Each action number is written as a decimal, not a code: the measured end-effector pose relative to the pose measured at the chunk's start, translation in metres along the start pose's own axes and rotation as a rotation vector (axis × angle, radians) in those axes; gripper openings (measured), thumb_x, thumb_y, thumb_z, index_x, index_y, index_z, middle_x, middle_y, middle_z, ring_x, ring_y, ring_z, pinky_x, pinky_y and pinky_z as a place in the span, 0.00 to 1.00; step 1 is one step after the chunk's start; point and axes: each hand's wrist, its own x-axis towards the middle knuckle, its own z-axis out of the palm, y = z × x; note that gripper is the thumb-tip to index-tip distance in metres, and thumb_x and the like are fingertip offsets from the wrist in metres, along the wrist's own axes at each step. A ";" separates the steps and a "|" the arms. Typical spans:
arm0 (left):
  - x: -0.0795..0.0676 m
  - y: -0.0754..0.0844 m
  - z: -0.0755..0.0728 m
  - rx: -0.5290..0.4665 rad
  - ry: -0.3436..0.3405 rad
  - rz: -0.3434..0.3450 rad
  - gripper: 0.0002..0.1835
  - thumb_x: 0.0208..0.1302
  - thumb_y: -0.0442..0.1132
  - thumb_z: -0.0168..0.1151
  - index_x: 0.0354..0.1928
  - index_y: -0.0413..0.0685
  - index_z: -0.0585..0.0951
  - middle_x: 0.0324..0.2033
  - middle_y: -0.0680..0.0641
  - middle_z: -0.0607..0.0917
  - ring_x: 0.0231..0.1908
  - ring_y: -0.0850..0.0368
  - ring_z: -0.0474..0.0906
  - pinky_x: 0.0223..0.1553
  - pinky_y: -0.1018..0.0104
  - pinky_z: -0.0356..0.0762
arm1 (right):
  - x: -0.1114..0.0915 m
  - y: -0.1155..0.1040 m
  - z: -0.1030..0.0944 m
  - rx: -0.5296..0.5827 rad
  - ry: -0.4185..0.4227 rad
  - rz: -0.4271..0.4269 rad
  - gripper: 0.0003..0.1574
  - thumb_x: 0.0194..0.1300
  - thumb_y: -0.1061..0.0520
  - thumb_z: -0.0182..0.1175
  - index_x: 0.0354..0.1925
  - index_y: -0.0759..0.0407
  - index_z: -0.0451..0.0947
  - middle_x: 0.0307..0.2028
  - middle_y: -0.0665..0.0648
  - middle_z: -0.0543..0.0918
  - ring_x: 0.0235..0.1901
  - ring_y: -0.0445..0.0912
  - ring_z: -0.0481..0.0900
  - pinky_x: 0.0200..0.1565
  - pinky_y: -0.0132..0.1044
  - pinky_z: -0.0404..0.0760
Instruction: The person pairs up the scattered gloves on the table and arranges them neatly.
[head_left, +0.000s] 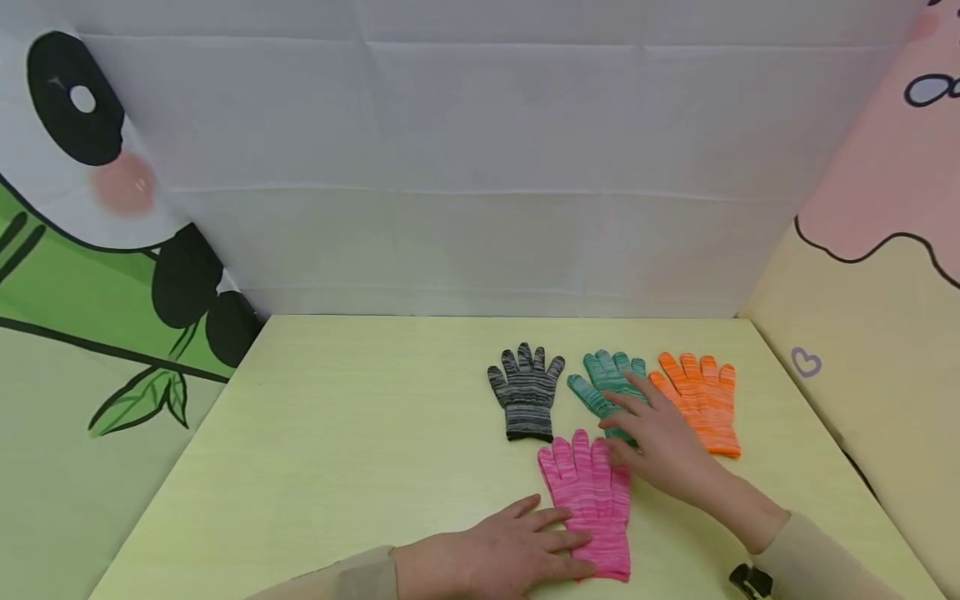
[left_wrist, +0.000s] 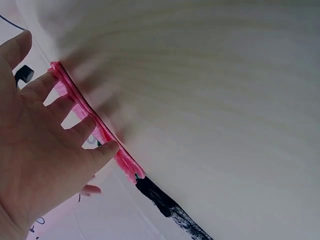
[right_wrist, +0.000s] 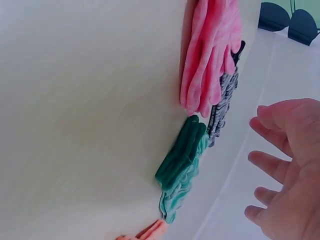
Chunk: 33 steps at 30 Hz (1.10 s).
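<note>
A pink knitted glove [head_left: 588, 492] lies flat near the front of the table, fingers pointing away from me. My left hand [head_left: 513, 546] is spread palm down, its extended fingers overlapping the left side of the glove near the cuff. The left wrist view shows these fingers right at the edge of the pink glove [left_wrist: 82, 105]. Above the green glove [head_left: 611, 375], my right hand [head_left: 667, 442] reaches with loosely bent, parted fingers, hiding part of it. The right wrist view shows a gap between the right hand [right_wrist: 290, 170] and the gloves, with nothing in its grasp.
A black-and-grey striped glove [head_left: 528, 396] lies left of the green one, and an orange glove [head_left: 705, 404] to its right. The pale table [head_left: 337, 433] meets a white backdrop [head_left: 487, 183] behind and cartoon-printed panels at both sides. A small black object [head_left: 750, 581] shows by the right sleeve.
</note>
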 end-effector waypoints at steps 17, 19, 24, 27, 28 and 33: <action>0.000 -0.001 -0.001 -0.055 -0.011 -0.012 0.38 0.70 0.74 0.42 0.79 0.82 0.50 0.79 0.68 0.48 0.79 0.60 0.41 0.74 0.48 0.54 | -0.081 -0.038 0.002 0.028 -0.264 0.053 0.18 0.68 0.39 0.65 0.52 0.42 0.89 0.55 0.45 0.85 0.69 0.59 0.68 0.69 0.66 0.58; 0.000 -0.001 -0.001 -0.058 -0.010 -0.010 0.38 0.70 0.74 0.42 0.79 0.82 0.51 0.79 0.68 0.48 0.79 0.60 0.41 0.74 0.48 0.54 | -0.083 -0.040 0.004 0.044 -0.283 0.084 0.21 0.67 0.37 0.66 0.52 0.43 0.89 0.56 0.44 0.85 0.68 0.58 0.68 0.69 0.65 0.58; -0.001 -0.003 -0.005 -0.064 0.017 0.008 0.35 0.73 0.70 0.42 0.79 0.80 0.55 0.79 0.66 0.52 0.78 0.60 0.45 0.75 0.49 0.53 | -0.083 -0.044 0.009 0.049 -0.336 0.151 0.30 0.61 0.30 0.67 0.54 0.45 0.88 0.57 0.46 0.84 0.69 0.58 0.67 0.70 0.65 0.57; -0.001 -0.009 -0.012 -0.100 0.080 0.010 0.31 0.76 0.67 0.44 0.77 0.76 0.64 0.76 0.64 0.62 0.76 0.60 0.53 0.74 0.53 0.56 | -0.083 -0.045 0.011 0.035 -0.359 0.171 0.35 0.59 0.27 0.67 0.55 0.45 0.87 0.57 0.46 0.84 0.70 0.59 0.66 0.70 0.66 0.56; 0.000 -0.012 -0.015 -0.109 0.118 0.004 0.29 0.76 0.66 0.45 0.75 0.73 0.68 0.74 0.63 0.66 0.74 0.61 0.57 0.73 0.54 0.57 | -0.083 -0.045 0.011 0.031 -0.361 0.172 0.36 0.58 0.26 0.66 0.55 0.44 0.87 0.58 0.46 0.84 0.70 0.59 0.66 0.70 0.66 0.56; 0.010 -0.036 -0.036 -0.073 0.364 -0.146 0.18 0.75 0.56 0.56 0.61 0.66 0.84 0.56 0.62 0.83 0.61 0.61 0.73 0.66 0.60 0.68 | -0.084 -0.045 0.011 0.025 -0.347 0.165 0.37 0.58 0.24 0.66 0.56 0.44 0.86 0.58 0.46 0.83 0.70 0.60 0.65 0.69 0.67 0.58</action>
